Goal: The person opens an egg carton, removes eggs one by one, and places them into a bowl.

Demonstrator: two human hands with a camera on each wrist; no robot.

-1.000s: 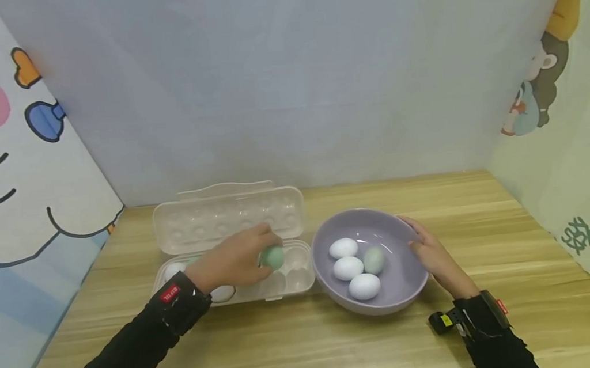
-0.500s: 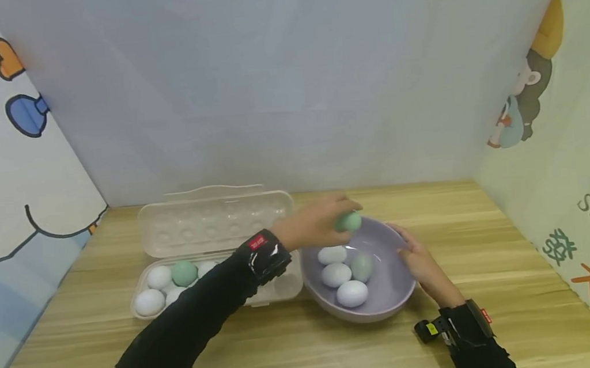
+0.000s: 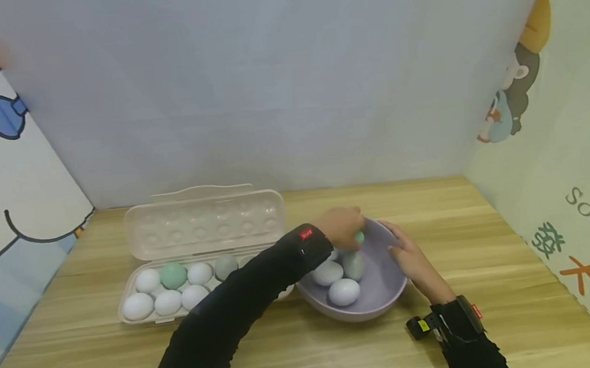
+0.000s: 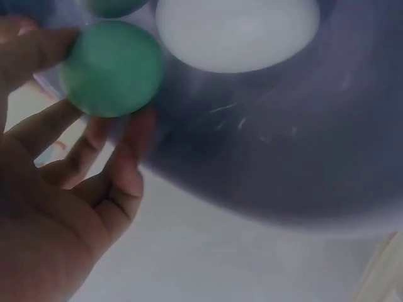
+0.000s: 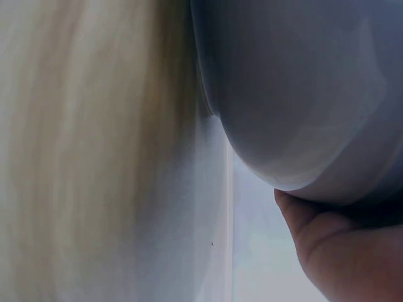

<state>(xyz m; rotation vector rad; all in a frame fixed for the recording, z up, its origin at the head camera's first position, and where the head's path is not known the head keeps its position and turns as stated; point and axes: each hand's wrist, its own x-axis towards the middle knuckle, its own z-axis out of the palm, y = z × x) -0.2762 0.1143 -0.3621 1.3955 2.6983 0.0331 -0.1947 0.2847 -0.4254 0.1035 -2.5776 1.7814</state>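
Note:
My left hand (image 3: pixel 341 226) is inside the far part of the purple bowl (image 3: pixel 386 286), its thumb and fingers around a green egg (image 4: pixel 113 69). Close beside that egg in the left wrist view lie a white egg (image 4: pixel 236 31) and part of another green one. Several eggs rest in the bowl, among them a white egg (image 3: pixel 344 292) and a grey-green egg (image 3: pixel 353 266); the left hand partly covers some. My right hand (image 3: pixel 416 261) grips the bowl's right rim, fingers outside and thumb at the edge. In the right wrist view the bowl's outer wall (image 5: pixel 296 94) shows above that hand.
Left of the bowl stands an opened egg carton (image 3: pixel 204 254), its clear lid tipped back. Several white eggs, a green egg (image 3: pixel 173 275) and a grey egg (image 3: pixel 226 265) sit in its cups; the left sleeve hides its right part. Cloth walls (image 3: pixel 267 94) border the wooden table (image 3: pixel 106 360).
My left hand has carried the green egg from the carton's right side across and down into the bowl. My right hand has kept its hold on the rim. The head view has shifted slightly.

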